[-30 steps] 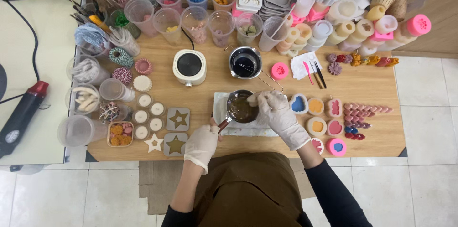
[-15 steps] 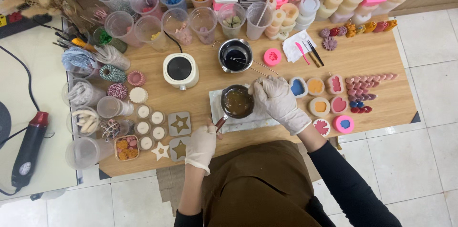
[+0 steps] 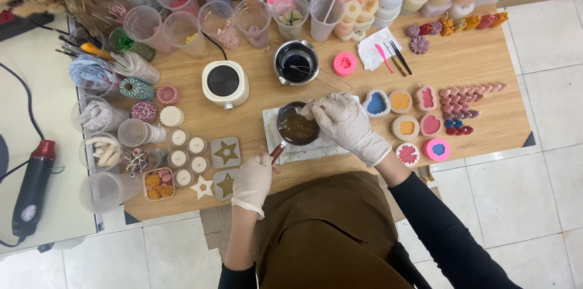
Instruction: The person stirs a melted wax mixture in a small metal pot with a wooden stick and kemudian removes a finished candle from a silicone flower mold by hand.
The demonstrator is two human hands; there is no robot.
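A small metal pouring pot (image 3: 296,126) full of brown melted wax stands on a white mat (image 3: 316,150) at the near side of the wooden table (image 3: 473,64). My left hand (image 3: 253,181), in a white glove, grips the pot's handle by the table's front edge. My right hand (image 3: 343,124), also gloved, rests over the pot's right rim with fingers pinched; what they pinch is too small to tell.
A white hot plate (image 3: 225,83) and a second metal pot (image 3: 296,62) sit behind the mat. Star moulds (image 3: 225,152) and small round tins lie left; coloured silicone moulds (image 3: 405,126) lie right. Plastic cups line the back. A heat gun (image 3: 33,189) lies far left.
The camera has shifted, so the table sits differently in view. My right hand stays at the pot's rim and my left hand stays on the handle.
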